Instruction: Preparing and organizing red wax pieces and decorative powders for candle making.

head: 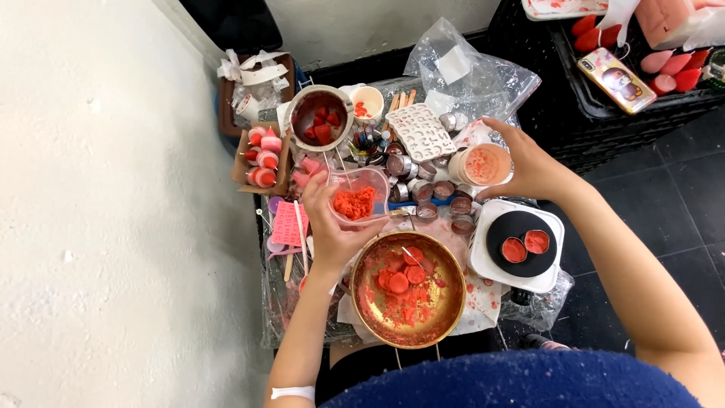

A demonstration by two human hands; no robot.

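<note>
Our left hand (326, 227) grips the cup (359, 198) of wax by its wall. It looks light and thin. Right hand (529, 162) clasps the jar (483, 165).

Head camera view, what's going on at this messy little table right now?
A person works over red wax. The left hand holds a clear plastic cup of red crumbs above a gold bowl of red chunks. The right hand grips a pale round container. Two small red-filled tins sit on a black-topped hotplate.

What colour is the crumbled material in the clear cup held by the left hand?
Orange-red. The crumbled wax shows in the head view, inside the clear cup held by the left hand.
</note>
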